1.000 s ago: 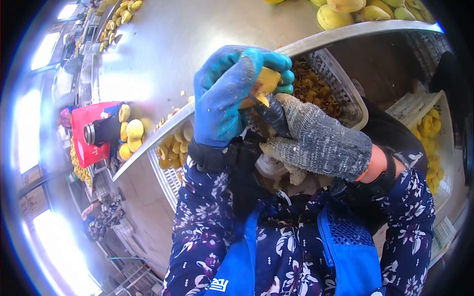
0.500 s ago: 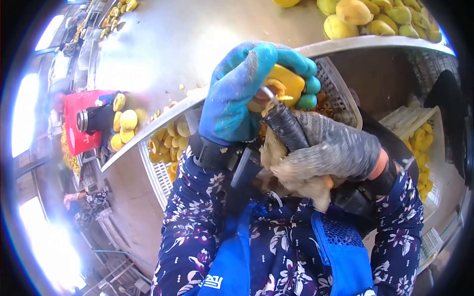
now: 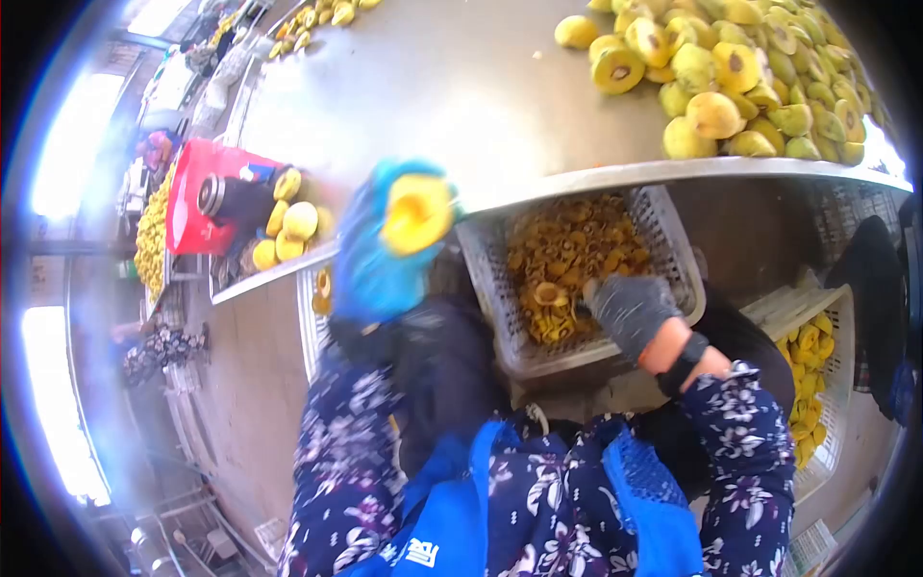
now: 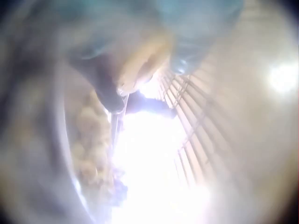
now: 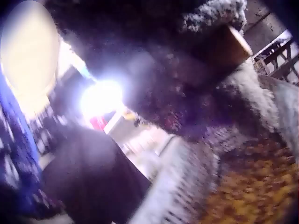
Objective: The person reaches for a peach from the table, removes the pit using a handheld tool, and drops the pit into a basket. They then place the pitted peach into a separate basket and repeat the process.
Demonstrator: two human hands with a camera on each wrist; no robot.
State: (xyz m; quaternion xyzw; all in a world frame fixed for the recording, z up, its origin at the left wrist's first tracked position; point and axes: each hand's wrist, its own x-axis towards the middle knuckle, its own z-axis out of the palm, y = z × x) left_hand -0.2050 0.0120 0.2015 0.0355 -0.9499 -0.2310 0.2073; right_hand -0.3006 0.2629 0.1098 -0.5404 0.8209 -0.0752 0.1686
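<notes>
My left hand (image 3: pixel 365 274), in a blue rubber-coated glove, holds a hollowed yellow peach half (image 3: pixel 418 213) with its cut side up, near the metal table's edge. In the left wrist view, blurred glove fingers (image 4: pixel 201 28) lie around the peach half (image 4: pixel 147 60). My right hand (image 3: pixel 635 313), in a grey knit glove, is low over a crate (image 3: pixel 687 274) of brown-orange peach scraps (image 3: pixel 577 255). It grips a pitting tool, whose handle end (image 5: pixel 238 44) shows in the right wrist view; the tool's metal tip is hidden.
Many peach halves (image 3: pixel 735 67) are heaped on the metal table (image 3: pixel 433 106) at the upper right. A red bag (image 3: pixel 197 197), a dark flask (image 3: pixel 216 197) and several peaches (image 3: pixel 298 221) are at the left. Another crate (image 3: pixel 841 385) with yellow pieces stands right of my legs.
My hands have parted. The left moved left with the peach half and turned its hollow up; the right took the tool out of the peach and lowered it over the scrap crate.
</notes>
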